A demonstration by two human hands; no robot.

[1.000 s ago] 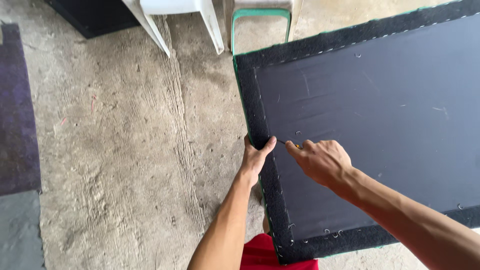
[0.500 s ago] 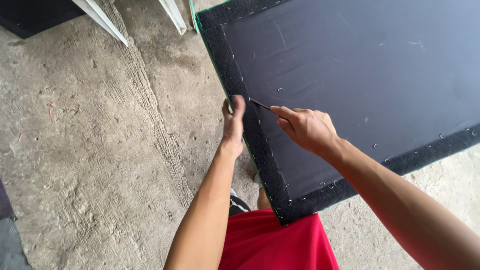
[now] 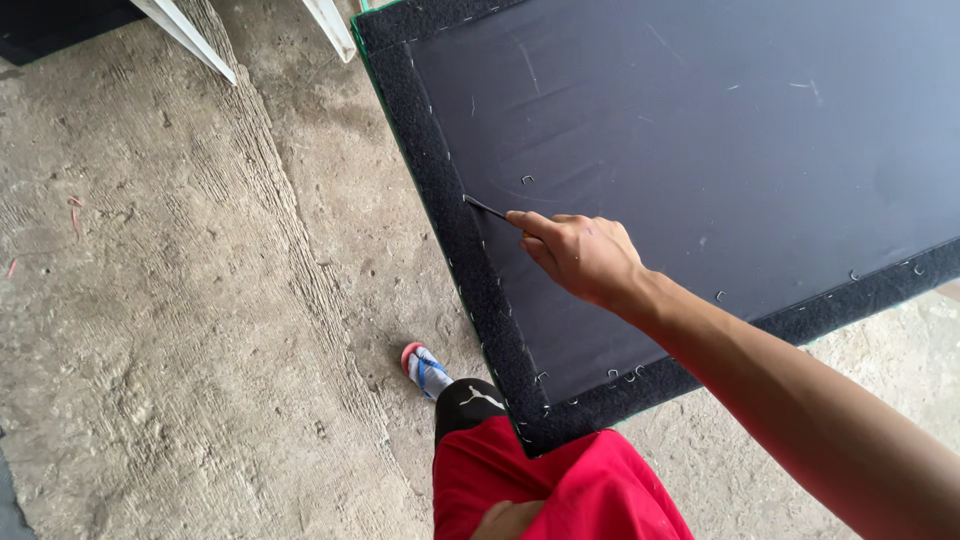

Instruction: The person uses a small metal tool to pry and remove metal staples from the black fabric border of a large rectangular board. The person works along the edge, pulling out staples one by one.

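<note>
— Fingers? I saw the right hand (image 3: 585, 258) pinching a thin dark tool (image 3: 488, 208), tip on the black upholstered panel (image 3: 700, 150) at its left fuzzy border (image 3: 455, 225).

— Axis?

— The tool pointed up-left, across that border. The left hand was out of view.

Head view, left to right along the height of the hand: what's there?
Bare rough concrete floor → fuzzy black border strip of the panel, dotted with staples → thin dark metal tool → right hand gripping it → smooth black fabric backing.
</note>
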